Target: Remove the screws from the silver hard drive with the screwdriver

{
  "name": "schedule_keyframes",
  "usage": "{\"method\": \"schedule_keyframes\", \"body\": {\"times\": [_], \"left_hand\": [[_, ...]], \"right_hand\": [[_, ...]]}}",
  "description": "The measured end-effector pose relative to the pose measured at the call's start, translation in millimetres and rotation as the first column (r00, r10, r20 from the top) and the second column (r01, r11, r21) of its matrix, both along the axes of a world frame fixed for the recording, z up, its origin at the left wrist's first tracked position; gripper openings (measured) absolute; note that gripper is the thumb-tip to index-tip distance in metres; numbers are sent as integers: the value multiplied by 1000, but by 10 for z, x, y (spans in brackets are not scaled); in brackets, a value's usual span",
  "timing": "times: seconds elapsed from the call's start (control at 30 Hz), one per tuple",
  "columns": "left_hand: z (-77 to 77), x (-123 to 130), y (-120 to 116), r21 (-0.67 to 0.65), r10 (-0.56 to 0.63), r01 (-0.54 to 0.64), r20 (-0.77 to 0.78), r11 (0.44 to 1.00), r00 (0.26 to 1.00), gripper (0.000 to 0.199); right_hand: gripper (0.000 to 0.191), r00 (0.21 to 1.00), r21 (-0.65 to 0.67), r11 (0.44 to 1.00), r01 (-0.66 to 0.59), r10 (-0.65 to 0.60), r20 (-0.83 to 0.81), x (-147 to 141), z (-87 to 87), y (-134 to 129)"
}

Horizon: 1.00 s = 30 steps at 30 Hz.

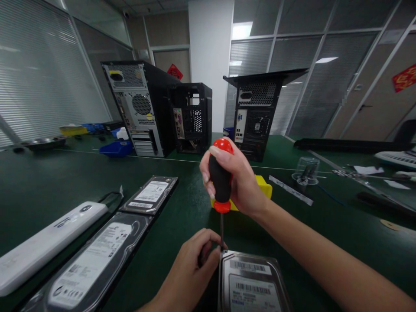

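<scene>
Screwdriver upright at the near hard drive's far left corner

Green table as work surface; two other drives, a larger one and a smaller one, lie apart on the left. The near hard drive lies label up at the bottom edge of view, just right of the left hand.

Step in hand, as judged: driving or loosening a screw at that corner. Good practice calls for the shaft square to the drive's face, steady pressure straight down along it, and the turn coming from the wrist rather than the whole arm. The drive should be braced against twisting. A lean to one side risks the tip slipping off and scratching the casing.

Right forearm slants in from lower right. Right hand sits high over the drive, fingers wrapped firmly around the black handle, thumb laid across its upper part just below the red cap.

Left forearm rises from the bottom edge, hand low, fingers curled, index and thumb at the drive's corner beside the shaft. Whether they pinch anything cannot be told.

Tip: small and partly masked by fingertips; probably seated, though the view does not settle it.
</scene>
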<state>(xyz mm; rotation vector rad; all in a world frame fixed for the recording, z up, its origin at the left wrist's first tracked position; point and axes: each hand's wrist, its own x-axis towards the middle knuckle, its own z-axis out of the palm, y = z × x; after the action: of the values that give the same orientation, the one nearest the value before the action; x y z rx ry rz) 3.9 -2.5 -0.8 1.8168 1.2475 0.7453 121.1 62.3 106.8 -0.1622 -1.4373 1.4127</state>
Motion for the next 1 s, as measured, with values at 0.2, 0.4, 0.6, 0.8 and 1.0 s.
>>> {"method": "schedule_keyframes", "body": {"times": [0.2, 0.4, 0.6, 0.8, 1.0], "left_hand": [[7, 25, 8, 1, 30, -30, -58, 1000, 998, 17], [-40, 28, 44, 18, 18, -17, -44, 1000, 999, 15], [-50, 16, 44, 28, 24, -23, -43, 999, 999, 14], [-32, 30, 47, 53, 45, -42, -66, 998, 997, 13], [-9, 34, 30, 48, 47, -43, -88, 998, 995, 14]], "right_hand": [[19, 998, 68, 997, -33, 37, -56, -25, 0, -14], [24, 1000, 59, 998, 23, -24, 17, -44, -2, -35], [21, 1000, 4, 1000, -14, 14, -26, -44, -3, -26], [23, 997, -8, 998, -63, 63, -39, -60, -19, -42], [26, 1000, 23, 1000, -11, 10, 8, -49, -27, -59]]}}
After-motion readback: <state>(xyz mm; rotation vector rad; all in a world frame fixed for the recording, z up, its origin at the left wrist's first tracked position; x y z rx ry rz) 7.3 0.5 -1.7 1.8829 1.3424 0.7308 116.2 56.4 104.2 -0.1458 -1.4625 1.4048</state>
